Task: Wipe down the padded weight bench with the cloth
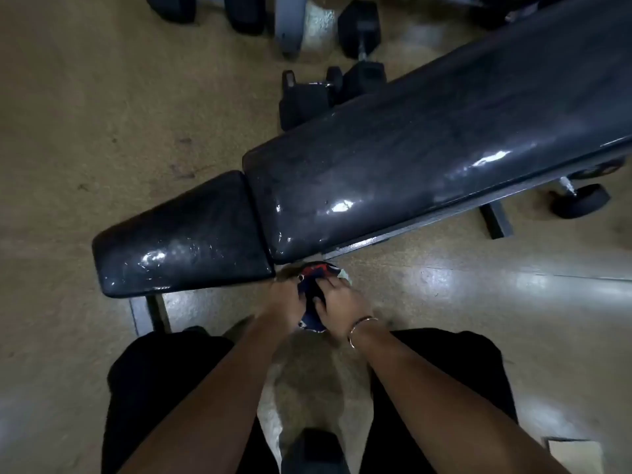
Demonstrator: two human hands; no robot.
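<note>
With left hand (285,302) and right hand (342,307) together gripping the bunched cloth (313,318) off the bench's (410,148) near edge, the wad may smear the pads or slip loose.

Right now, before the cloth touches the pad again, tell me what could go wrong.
1. The cloth is bunched between the left hand and right hand, off the weight bench; used as a wad, it may skip the gap between seat pad and back pad.
2. Dumbbells lie on the floor close behind the bench; stepping round it risks a trip.
3. Glossy patches on the pads may be wet; a leaning hand could slip.
</note>
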